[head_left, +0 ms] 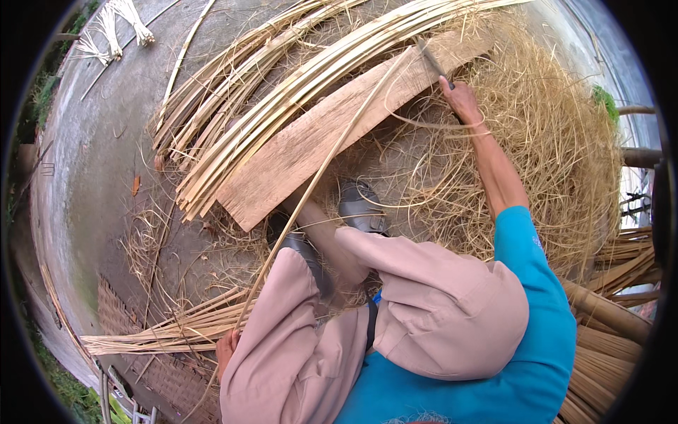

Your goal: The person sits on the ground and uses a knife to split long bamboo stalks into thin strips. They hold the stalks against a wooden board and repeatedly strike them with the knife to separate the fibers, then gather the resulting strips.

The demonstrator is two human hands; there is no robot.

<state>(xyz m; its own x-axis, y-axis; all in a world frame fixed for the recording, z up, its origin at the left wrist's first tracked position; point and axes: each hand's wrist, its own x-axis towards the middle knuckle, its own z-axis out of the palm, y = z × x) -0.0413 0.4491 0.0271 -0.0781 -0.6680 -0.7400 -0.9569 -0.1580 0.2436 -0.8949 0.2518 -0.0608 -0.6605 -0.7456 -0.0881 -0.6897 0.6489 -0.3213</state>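
Observation:
My right hand (462, 102) is closed round the dark handle of a knife (429, 58), arm stretched far out. Its blade meets the far end of a long bamboo strip (332, 152) over a wide wooden board (282, 169). A thin shaving (417, 124) curls from near the blade toward my right wrist. The strip slants back across the board and past my left knee. Down at the lower left, my left hand (226, 350) grips the strip's near part; my knee hides some of its fingers.
Split bamboo strips (282, 95) lie in a long bundle beyond the board. A large heap of shavings (551, 134) spreads on the right. Beside my left hand is another strip bundle (155, 339). White bundles (116, 28) lie far left; thick poles (611, 314) are at lower right.

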